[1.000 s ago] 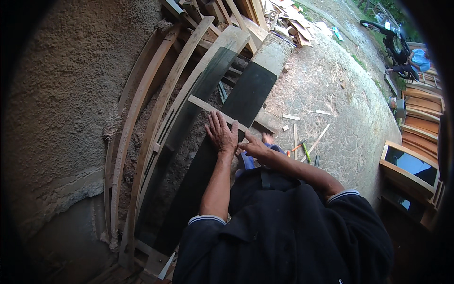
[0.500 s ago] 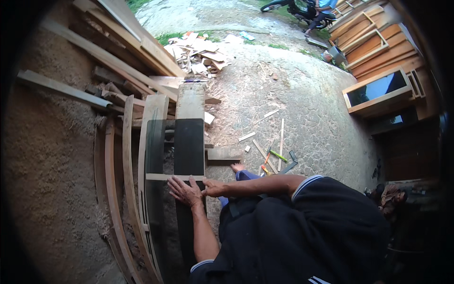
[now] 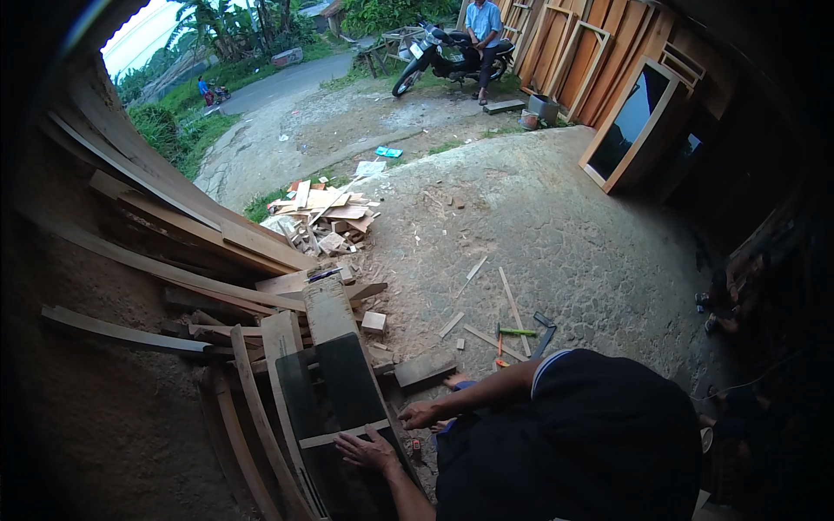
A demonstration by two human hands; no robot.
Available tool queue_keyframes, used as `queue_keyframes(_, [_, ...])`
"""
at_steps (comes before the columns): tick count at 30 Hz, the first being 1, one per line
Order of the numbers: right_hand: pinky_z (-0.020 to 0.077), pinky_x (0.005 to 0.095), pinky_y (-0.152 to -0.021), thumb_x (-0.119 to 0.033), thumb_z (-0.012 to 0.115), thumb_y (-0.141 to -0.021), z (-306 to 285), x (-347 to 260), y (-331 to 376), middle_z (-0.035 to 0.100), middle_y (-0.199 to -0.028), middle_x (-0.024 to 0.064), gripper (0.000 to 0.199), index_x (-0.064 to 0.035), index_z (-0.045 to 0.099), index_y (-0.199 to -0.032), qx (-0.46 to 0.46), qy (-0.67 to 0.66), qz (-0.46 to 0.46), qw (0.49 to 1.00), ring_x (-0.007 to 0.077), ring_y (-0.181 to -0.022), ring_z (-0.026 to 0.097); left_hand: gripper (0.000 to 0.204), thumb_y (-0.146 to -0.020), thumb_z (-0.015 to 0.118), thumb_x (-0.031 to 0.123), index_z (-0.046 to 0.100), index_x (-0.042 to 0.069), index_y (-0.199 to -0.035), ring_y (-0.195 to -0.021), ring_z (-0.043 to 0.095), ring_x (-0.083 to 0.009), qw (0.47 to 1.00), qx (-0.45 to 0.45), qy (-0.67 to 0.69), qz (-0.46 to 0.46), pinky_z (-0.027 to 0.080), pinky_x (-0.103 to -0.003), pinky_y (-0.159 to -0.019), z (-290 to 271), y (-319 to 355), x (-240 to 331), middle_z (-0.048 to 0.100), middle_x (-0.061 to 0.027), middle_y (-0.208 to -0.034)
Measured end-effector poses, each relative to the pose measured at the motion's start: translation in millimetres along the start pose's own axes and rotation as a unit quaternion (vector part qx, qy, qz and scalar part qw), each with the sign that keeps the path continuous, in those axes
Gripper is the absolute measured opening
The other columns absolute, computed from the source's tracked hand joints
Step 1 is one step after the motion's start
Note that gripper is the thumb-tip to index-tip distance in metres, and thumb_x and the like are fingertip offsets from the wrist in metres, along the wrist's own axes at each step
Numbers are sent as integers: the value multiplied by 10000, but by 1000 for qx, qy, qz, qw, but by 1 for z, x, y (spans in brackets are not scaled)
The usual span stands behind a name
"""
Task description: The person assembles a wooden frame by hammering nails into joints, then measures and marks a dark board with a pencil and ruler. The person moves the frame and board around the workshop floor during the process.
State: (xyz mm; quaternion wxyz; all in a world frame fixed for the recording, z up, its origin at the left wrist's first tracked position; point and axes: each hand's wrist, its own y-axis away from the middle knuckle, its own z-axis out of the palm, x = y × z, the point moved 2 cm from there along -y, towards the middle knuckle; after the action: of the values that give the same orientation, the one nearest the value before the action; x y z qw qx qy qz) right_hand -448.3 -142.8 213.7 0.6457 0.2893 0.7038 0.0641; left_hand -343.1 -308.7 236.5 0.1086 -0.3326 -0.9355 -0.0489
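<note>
A dark glass sheet [image 3: 352, 378] lies over a long wooden board [image 3: 328, 308], and a thin pale wooden strip [image 3: 330, 437] crosses it. My left hand [image 3: 372, 451] rests palm down on the glass with its fingers spread, touching the strip's near edge. Just past the glass's right edge, beside the strip's right end, is my right hand [image 3: 420, 414]. Its fingers are curled closed; whatever they hold is too small to make out. A small red and black object [image 3: 417, 450] sits below that hand.
Long planks [image 3: 252, 408] lean along the left wall. Wood scraps [image 3: 326, 213] are heaped beyond the board. On the ground at right lie a hammer with a green handle [image 3: 519, 332], a dark square [image 3: 544, 334] and thin strips. A person [image 3: 484, 35] sits on a motorcycle [image 3: 443, 56].
The view has tilted up, showing more of the road. My right hand has drawn away from my left hand, off the glass's right edge. My left hand stays by the strip.
</note>
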Motion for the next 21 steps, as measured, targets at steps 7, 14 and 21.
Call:
queue_keyframes(7, [498,454,-983,-441,585,-899,-55,126,66,648,-1244,294,664,61,582,-1334,42,319,0,947,394,-1148,644,816,-984,519,561,311,25,-1563,-1522,234,-356,1000,-3,11,-3,185,-555,-1222,3,-1,-2,244,-181,-1652])
queue_keyframes(14, [499,449,-982,-512,554,-946,-69,210,181,627,-1298,272,646,6,607,-1328,102,82,272,953,392,-1187,625,805,-975,550,530,319,25,-1558,-1519,241,-360,1000,-5,19,5,193,-578,-1213,-4,-1,6,255,-185,-1647])
queue_keyframes(21, [516,358,-940,-439,599,-965,-77,217,215,708,-1155,208,564,22,625,-1290,125,-82,167,975,274,-1108,675,810,-957,588,506,309,48,-1563,-1518,241,-350,998,23,55,13,186,-548,-1227,-2,-3,-6,279,-175,-1634])
